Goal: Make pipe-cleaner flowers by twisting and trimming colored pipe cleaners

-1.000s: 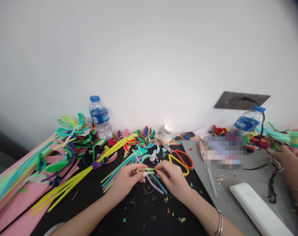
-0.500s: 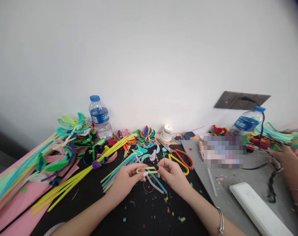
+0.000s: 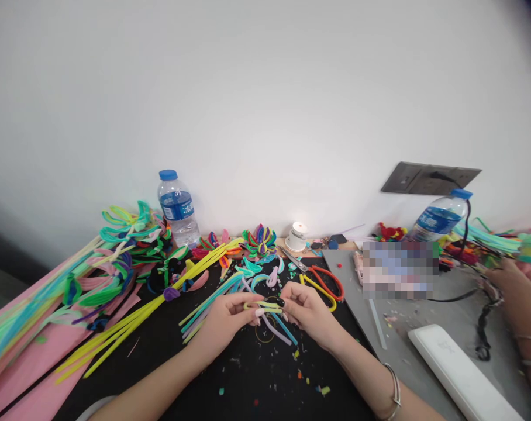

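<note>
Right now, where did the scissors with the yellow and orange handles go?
In the head view, the scissors lie right of centre, just beyond the right hand, with their blades pointing towards the wall, beside the white spool.

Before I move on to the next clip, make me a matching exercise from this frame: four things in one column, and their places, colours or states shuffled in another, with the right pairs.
Things
1. Pale yellow stem
2. Scissors
3. White spool
4. Long white object

Places, colours, states
A. Lying on the grey surface
B. Held between the left hand and the right hand
C. Standing near the wall
D. Handles orange-red and yellow

Pairs: 1-B, 2-D, 3-C, 4-A
</note>
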Available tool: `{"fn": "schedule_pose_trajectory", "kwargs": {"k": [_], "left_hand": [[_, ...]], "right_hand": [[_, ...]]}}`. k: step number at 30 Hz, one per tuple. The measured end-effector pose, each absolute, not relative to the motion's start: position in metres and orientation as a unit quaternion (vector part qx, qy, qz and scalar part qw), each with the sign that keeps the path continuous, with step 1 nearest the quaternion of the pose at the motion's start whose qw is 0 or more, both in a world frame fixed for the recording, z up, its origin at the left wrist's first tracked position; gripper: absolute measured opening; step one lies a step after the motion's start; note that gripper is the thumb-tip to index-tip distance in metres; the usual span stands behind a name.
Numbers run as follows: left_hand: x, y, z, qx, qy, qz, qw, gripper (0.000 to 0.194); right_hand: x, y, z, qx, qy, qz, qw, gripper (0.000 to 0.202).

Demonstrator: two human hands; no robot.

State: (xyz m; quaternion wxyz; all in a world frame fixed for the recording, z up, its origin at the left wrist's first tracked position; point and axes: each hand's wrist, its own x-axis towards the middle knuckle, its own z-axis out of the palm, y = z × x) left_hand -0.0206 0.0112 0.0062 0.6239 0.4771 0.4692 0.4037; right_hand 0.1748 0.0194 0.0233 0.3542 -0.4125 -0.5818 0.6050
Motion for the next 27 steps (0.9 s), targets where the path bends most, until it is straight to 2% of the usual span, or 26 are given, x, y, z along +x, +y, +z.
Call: {"fn": "schedule_pose_trajectory", "kwargs": {"k": [6, 12, 20, 27], "left_hand": [[-0.021, 0.011, 0.006, 0.478, 0.470, 0.414, 0.616, 0.029], [-0.020, 0.008, 0.009, 0.496, 0.489, 0.413, 0.587, 0.023], [-0.021, 0.007, 0.007, 0.511, 0.479, 0.412, 0.583, 0.029], [-0.022, 0.010, 0.004, 0.523, 0.501, 0.408, 0.556, 0.021]], "right_hand": [[0.170, 0.020, 0.021, -0.421, -0.557, 0.613, 0.372, 0.026], [0.164, 0.018, 0.016, -0.424, -0.540, 0.619, 0.380, 0.020], [0.168, 0.021, 0.013, -0.437, -0.513, 0.617, 0.407, 0.027], [0.169, 0.022, 0.015, -0.447, -0.501, 0.632, 0.387, 0.032]]}}
